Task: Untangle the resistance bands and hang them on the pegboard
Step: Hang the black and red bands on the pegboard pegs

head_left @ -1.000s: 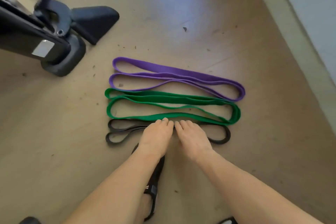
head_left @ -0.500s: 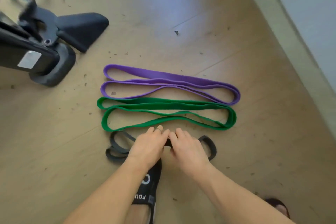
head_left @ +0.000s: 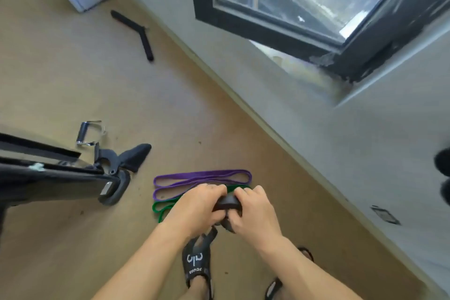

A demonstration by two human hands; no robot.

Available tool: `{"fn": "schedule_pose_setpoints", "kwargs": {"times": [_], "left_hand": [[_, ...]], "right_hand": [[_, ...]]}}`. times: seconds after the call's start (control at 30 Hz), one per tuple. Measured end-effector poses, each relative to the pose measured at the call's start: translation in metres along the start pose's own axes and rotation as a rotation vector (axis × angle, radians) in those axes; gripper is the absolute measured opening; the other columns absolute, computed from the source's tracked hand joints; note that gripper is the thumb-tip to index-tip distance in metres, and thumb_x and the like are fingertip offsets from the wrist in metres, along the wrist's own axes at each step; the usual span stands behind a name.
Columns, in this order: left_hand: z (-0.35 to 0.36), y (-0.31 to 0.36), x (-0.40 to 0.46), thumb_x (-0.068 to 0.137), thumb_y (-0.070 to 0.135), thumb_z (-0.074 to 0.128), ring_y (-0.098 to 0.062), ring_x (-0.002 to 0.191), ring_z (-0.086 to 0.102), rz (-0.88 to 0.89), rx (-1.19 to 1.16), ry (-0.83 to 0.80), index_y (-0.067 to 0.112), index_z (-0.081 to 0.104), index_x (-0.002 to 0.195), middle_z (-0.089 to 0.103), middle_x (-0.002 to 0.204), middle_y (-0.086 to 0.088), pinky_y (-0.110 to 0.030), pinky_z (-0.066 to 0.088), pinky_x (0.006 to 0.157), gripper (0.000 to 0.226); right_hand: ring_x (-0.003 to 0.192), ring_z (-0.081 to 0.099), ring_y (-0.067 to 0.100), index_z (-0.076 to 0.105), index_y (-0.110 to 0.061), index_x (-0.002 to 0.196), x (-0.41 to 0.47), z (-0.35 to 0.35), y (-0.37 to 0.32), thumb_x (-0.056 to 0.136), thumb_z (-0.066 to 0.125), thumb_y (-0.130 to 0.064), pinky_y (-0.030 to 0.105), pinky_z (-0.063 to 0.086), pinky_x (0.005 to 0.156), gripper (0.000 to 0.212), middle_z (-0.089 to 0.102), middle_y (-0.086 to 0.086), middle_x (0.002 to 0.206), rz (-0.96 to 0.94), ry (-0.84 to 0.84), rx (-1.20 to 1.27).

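Observation:
A black resistance band (head_left: 226, 202) is bunched up and lifted off the floor between both hands. My left hand (head_left: 197, 207) grips its left part, and my right hand (head_left: 253, 212) grips its right part, fingers curled round it. A loop of it hangs below the hands. Behind the hands, a purple band (head_left: 202, 176) lies folded flat on the wooden floor. A green band (head_left: 163, 204) lies just in front of it, mostly hidden by my hands. No pegboard is in view.
A black exercise machine base (head_left: 73, 178) stands at the left, with a metal handle (head_left: 85, 133) behind it. A black bent bar (head_left: 138, 31) lies far back. The wall and an open window (head_left: 292, 7) run along the right. My sandalled feet (head_left: 197, 265) are below.
Both hands have gathered the black band off the floor and raised it, bunched between them. The view has tilted up, revealing the window and wall.

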State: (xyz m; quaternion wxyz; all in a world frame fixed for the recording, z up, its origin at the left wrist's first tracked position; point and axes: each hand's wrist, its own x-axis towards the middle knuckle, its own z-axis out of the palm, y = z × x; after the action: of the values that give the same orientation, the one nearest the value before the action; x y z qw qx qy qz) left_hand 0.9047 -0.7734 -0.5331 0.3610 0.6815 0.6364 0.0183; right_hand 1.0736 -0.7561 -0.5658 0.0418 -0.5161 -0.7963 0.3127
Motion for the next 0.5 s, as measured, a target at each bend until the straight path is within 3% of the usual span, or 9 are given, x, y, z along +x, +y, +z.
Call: {"fn": "schedule_pose_setpoints", "kwargs": {"times": [0.13, 0.3, 0.5], "left_hand": [[-0.092, 0.084, -0.018, 0.086, 0.030, 0.069, -0.018, 0.090, 0.057, 0.119, -0.021, 0.053, 0.023, 0.051, 0.094, 0.060, 0.094, 0.007, -0.033, 0.044, 0.077, 0.021], [-0.172, 0.179, -0.034, 0.084, 0.026, 0.073, -0.016, 0.075, 0.043, 0.327, 0.050, 0.071, 0.021, 0.045, 0.088, 0.048, 0.080, 0.011, -0.028, 0.030, 0.065, 0.028], [-0.237, 0.275, -0.044, 0.086, 0.031, 0.076, -0.017, 0.082, 0.050, 0.511, 0.064, 0.079, 0.026, 0.056, 0.092, 0.056, 0.083, 0.010, -0.033, 0.046, 0.074, 0.022]], "right_hand": [[0.086, 0.043, 0.018, 0.056, -0.020, 0.086, -0.024, -0.115, -0.032, 0.079, 0.045, -0.038, 0.033, 0.046, 0.072, 0.022, 0.060, -0.006, 0.086, 0.031, 0.147, 0.061], [0.084, 0.042, 0.019, 0.051, -0.019, 0.079, -0.064, -0.233, -0.056, 0.080, 0.057, -0.022, 0.030, 0.041, 0.069, 0.007, 0.055, -0.008, 0.079, 0.064, 0.314, 0.122], [0.084, 0.046, 0.018, 0.060, -0.016, 0.085, -0.121, -0.337, -0.081, 0.088, 0.060, -0.025, 0.033, 0.046, 0.070, 0.009, 0.052, -0.008, 0.077, 0.169, 0.568, 0.147]]}}
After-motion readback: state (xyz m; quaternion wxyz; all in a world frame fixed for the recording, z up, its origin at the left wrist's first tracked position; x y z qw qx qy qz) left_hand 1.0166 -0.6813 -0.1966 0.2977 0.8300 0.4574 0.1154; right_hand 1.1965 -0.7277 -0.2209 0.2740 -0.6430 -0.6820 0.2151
